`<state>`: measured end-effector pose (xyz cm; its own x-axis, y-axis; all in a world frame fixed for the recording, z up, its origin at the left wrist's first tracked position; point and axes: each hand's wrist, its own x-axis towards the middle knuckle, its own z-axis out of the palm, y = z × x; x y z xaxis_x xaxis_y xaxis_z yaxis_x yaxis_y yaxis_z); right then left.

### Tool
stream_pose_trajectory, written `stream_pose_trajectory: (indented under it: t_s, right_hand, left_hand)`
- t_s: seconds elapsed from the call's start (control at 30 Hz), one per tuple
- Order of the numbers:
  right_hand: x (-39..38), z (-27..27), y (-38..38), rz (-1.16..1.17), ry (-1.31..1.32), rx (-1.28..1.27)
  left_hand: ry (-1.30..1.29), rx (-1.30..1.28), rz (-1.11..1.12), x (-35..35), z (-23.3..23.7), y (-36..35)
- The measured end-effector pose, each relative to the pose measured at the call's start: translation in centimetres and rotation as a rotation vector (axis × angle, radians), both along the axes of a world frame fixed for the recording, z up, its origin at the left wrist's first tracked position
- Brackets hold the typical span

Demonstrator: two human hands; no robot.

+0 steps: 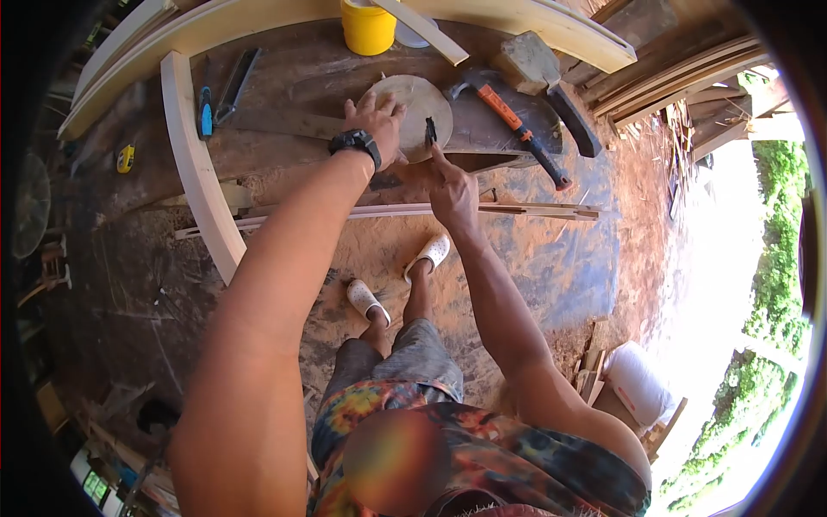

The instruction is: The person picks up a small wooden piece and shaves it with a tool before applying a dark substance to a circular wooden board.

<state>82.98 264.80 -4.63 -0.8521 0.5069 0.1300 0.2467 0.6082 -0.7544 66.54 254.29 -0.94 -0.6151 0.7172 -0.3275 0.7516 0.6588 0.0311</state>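
My left hand (376,127), with a dark watch on the wrist, lies spread on the left part of a pale round wooden disc (418,93). The disc rests flat on the dark workbench (297,65). At its lower right, my right hand (454,191) is closed, its index finger stretched toward a small black tool (431,132) that stands over the disc's face. The exact kind of this tool does not show. Just right of the disc lies a claw hammer (508,114) with an orange and black handle.
A mallet with a blocky head (527,64) lies beyond the hammer. A yellow bucket (368,28) stands behind the disc. Curved wooden pieces (194,142) frame the bench. At left are a blue-handled tool (205,114) and a yellow tape measure (127,158). Thin strips (534,209) run in front.
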Motion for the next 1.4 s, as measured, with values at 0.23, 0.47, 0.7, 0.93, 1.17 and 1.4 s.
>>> stream_pose_trajectory:
  t_s: [0.23, 0.47, 0.7, 0.93, 1.17, 1.4]
  right_hand:
    - [-0.2, -0.1, 0.5, -0.024, -0.096, 0.007]
    - [-1.7, 0.3, 0.5, -0.061, -0.124, 0.09]
    - [-1.1, -0.1, 0.6, -0.057, -0.103, 0.02]
    - [0.1, -1.0, -0.3, -0.033, 0.146, 0.029]
    - [-0.2, -1.3, 0.1, -0.052, 0.009, 0.031]
    - [-2.6, 0.1, 0.5, -0.113, -0.1, -0.001]
  left_hand:
    - [-0.017, 0.013, 0.006, 0.4, 0.1, 0.2]
    - [-0.032, 0.045, 0.019, 0.4, 0.5, -0.1]
    - [-0.012, 0.029, -0.012, 0.2, -0.5, -0.1]
    - [0.012, 0.043, -0.007, -0.3, -0.6, -0.1]
    - [-0.018, 0.019, 0.006, 0.2, 0.9, 0.0]
    - [-0.014, 0.017, 0.001, 0.2, 0.5, 0.1]
